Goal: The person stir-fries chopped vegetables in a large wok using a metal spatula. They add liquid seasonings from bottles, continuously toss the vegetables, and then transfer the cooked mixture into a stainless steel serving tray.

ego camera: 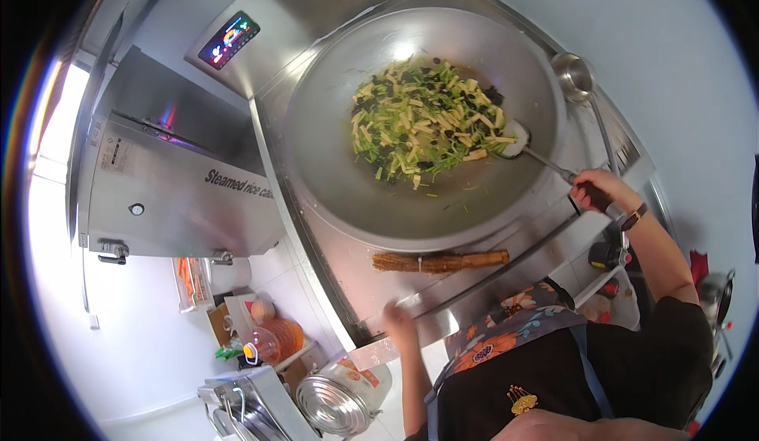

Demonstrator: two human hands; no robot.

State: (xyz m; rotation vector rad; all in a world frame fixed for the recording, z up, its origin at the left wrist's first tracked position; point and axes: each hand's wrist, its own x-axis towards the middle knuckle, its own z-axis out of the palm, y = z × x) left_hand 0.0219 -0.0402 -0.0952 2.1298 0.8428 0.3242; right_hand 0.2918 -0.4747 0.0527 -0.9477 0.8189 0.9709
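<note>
My right hand (606,187) grips the dark handle of a wok spatula (547,161). The metal blade rests at the right edge of the food in a large steel wok (350,204). In the wok lies a heap of chopped food (427,118): green stalks, pale yellow strips and dark pieces that look like fungus. My left hand (399,325) is blurred, at the front edge of the steel stove top (332,269); its fingers cannot be made out. Between that edge and the wok lies a bamboo wok brush (442,261).
A steel ladle (575,77) lies right of the wok, against the wall. A lit control panel (229,39) is at the back left. At left stands a steel steamer cabinet (178,186). Below it are an oil jug (278,341) and a lidded steel pot (335,405).
</note>
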